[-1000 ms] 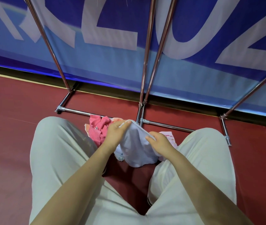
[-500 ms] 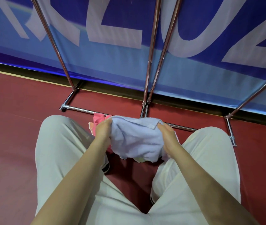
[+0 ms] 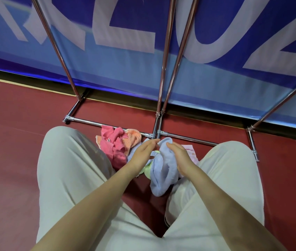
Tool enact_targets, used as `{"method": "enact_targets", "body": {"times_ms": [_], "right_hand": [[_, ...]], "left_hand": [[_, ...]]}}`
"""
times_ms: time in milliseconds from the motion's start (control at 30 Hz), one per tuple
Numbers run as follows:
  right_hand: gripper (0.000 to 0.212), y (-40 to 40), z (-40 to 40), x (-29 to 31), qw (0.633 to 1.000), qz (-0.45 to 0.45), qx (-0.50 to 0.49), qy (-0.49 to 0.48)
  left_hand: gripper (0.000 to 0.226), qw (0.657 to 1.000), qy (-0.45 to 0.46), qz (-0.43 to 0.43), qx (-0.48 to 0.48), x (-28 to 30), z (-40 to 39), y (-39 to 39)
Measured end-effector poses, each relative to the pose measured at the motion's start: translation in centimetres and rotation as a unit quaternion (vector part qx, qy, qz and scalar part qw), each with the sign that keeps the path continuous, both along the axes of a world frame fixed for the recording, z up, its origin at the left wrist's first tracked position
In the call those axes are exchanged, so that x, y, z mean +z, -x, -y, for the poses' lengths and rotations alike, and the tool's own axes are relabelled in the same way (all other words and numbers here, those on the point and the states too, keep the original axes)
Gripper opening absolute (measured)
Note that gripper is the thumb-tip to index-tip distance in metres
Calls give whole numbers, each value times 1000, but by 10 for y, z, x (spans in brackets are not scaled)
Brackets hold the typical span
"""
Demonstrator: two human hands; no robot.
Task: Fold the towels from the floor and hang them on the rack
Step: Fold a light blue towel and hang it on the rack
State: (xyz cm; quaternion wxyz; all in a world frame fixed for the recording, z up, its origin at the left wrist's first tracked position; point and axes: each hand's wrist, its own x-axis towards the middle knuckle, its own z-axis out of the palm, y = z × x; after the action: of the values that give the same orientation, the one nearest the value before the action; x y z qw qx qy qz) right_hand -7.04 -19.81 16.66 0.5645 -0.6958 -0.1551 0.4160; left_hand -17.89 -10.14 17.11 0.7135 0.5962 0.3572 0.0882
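I am crouched over a pile of towels on the red floor. A light blue towel (image 3: 162, 171) hangs doubled over between my hands, its lower end dangling between my knees. My right hand (image 3: 180, 157) grips its upper part, thumb on top and fingers hidden behind the cloth. Fingers held straight, my left hand (image 3: 143, 153) touches the towel's top fold with its fingertips. A crumpled pink towel (image 3: 114, 142) and an orange towel (image 3: 133, 137) lie to the left. The chrome rack (image 3: 164, 69) rises just beyond the pile.
A yellow-green cloth (image 3: 148, 171) and a white cloth with pink stripes (image 3: 190, 151) lie under my hands. The rack's base bar (image 3: 89, 121) runs along the floor. A second rack leg (image 3: 252, 142) stands to the right. A blue banner (image 3: 125, 69) hangs behind.
My hands held the blue towel spread wide half a second ago. They have come together, folding it in half so it now hangs narrow. The pink and orange towels are uncovered.
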Motion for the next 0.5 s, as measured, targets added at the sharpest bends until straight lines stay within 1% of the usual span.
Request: {"method": "enact_targets", "body": {"times_ms": [67,133,200,267,300,367,500], "right_hand": [[28,-1,2,2,999,20,18,33],[34,0,4,2,993,74,71,55],[26,4,3,-3,975,172,118,78],[20,8,2,-10,953,250,133,109],[21,8,2,-13,947,267,136,118],[22,7,3,-13,947,271,133,114],[29,4,5,-7,955,251,141,75]], "left_hand": [[33,1000,-6,-3,12,-6,-3,0],[33,999,-31,-5,9,-7,-3,0],[33,998,-58,-14,-5,-9,-2,0],[30,995,-84,-40,-27,-14,-2,2],[29,993,-97,-52,-39,-18,-2,3],[25,989,-120,-59,-55,-23,-4,5],[22,990,-132,-33,-45,-16,-5,5]]}}
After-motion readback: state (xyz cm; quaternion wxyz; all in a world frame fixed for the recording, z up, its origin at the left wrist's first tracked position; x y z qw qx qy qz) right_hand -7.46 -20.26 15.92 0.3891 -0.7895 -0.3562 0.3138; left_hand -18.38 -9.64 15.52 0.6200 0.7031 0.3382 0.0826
